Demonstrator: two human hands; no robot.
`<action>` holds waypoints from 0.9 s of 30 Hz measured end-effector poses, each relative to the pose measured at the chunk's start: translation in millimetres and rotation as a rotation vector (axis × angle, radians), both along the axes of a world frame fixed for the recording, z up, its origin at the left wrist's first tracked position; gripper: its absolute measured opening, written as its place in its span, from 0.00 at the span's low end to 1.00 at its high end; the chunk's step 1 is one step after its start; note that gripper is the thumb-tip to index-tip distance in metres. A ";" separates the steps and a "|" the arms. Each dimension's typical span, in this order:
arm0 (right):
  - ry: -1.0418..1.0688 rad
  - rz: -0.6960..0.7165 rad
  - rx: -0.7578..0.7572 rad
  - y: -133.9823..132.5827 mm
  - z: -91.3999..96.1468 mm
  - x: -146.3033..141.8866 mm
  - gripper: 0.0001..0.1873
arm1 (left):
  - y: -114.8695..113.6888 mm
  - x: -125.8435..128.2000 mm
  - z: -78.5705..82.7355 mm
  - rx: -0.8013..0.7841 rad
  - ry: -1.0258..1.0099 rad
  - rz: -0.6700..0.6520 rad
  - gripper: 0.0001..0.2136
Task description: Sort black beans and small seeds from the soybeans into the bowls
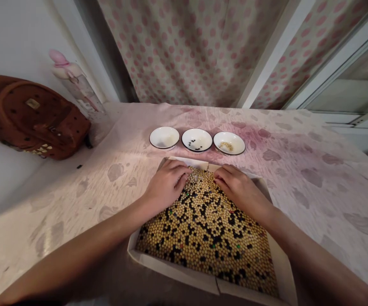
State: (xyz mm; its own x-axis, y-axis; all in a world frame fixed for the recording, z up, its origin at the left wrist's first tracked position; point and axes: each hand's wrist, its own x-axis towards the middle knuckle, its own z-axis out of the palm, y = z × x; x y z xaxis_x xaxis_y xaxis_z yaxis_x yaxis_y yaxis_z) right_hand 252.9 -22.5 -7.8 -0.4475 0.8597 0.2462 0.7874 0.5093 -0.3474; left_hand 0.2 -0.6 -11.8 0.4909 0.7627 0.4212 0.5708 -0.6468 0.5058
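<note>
A shallow cardboard tray (171,267) full of small round beads (209,229), mostly yellowish with many black ones and a few green and red, lies in front of me. At its far left corner my left hand (169,180) rests over the beads, fingers bent and drawn together. My right hand (236,185) is curled low over the far right part, thumb and fingertips close together at the beads. Whatever either set of fingertips holds is too small or hidden to make out.
Beyond the tray stand three white dark-rimmed bowls: the left bowl (164,138), the middle bowl (197,140) with several black beads, and the right bowl (229,143) with yellowish ones. A brown backpack (40,114) and pink-capped bottle (77,83) stand left on the patterned tablecloth (314,204).
</note>
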 end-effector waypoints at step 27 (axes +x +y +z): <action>0.178 0.294 -0.282 -19.1 2.8 -4.1 0.09 | -1.0 0.8 -6.8 -0.030 0.063 -0.051 0.08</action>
